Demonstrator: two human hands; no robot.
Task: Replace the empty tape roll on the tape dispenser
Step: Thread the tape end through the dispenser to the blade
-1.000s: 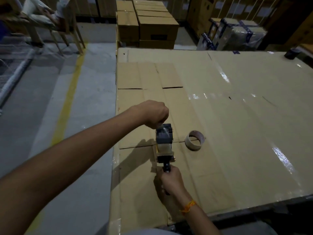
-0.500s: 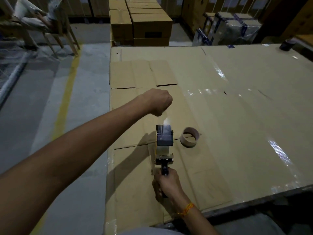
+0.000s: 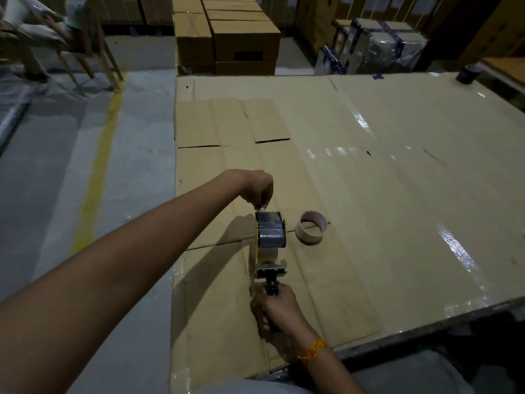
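Sitting loaded, tape dispenser (image 3: 270,243) carries dark roll (image 3: 271,233).

Dim light falls on a grey concrete floor (image 3: 136,143) marked by a yellow painted line (image 3: 95,177). Stacked cardboard boxes (image 3: 227,38) stand beyond the cardboard-covered bench (image 3: 397,194); wooden chairs (image 3: 85,52) at far left, plastic-wrapped bundles (image 3: 377,49) at upper right

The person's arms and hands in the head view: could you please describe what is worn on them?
Both forearms are bare, with no sleeves or gloves in view. The right hand has an orange-yellow thread bracelet tied round its wrist. The left hand and its wrist carry nothing visible: no watch, band or ring can be made out.
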